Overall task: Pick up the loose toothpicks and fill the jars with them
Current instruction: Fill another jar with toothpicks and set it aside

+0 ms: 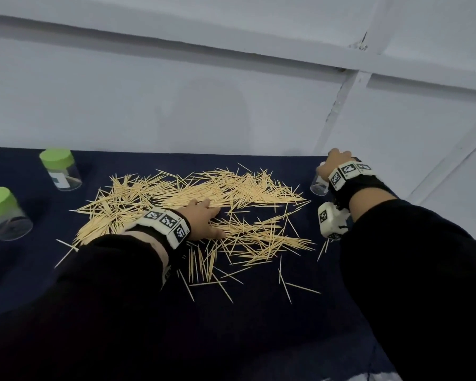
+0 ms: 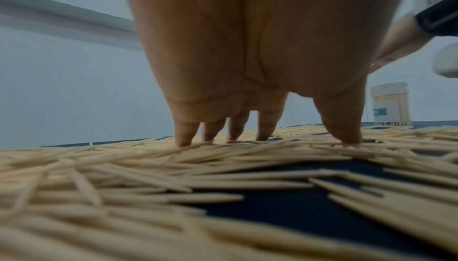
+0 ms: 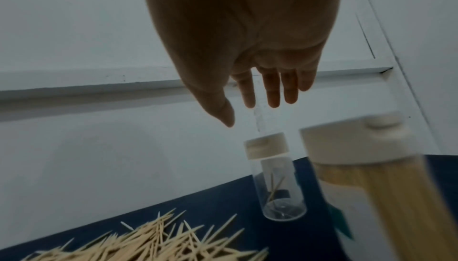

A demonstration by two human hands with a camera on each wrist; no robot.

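Nearest you, a few stray toothpicks [image 1: 208, 270] lie loose on the dark blue cloth [image 1: 259, 339], around 6 o'clock from the main heap.

Next out is your left hand [image 1: 204, 220], palm down on the big toothpick pile [image 1: 193, 193]. In the left wrist view the fingertips [image 2: 183, 138] are spread a little and pressing straight into the sticks, thumb planted off to the side. Nothing is pinched or lifted yet, so I'd call this the gathering step: you're set to rake a bunch together.

Off at 9 to 10 o'clock sit two clear jars with green lids [image 1: 59, 170], lids on, pretty much empty as far as I can see.

Furthest out, around 2 o'clock, your right hand [image 1: 334, 165] hovers over a small clear jar [image 3: 278, 183] with a white cap. The right wrist view shows the fingers [image 3: 272, 89] straight and loosely apart, just above the cap and not gripping it. That jar has only a couple of sticks inside. Right beside it is a white-capped jar [image 3: 371, 187] that looks packed full.

Next move, I reckon: close the left fingers in to scoop a bundle and line the sticks up roughly parallel, or they'll jam at the mouth. Meanwhile the right hand needs to grab the small jar and get that cap off. Watch the pointy ends.
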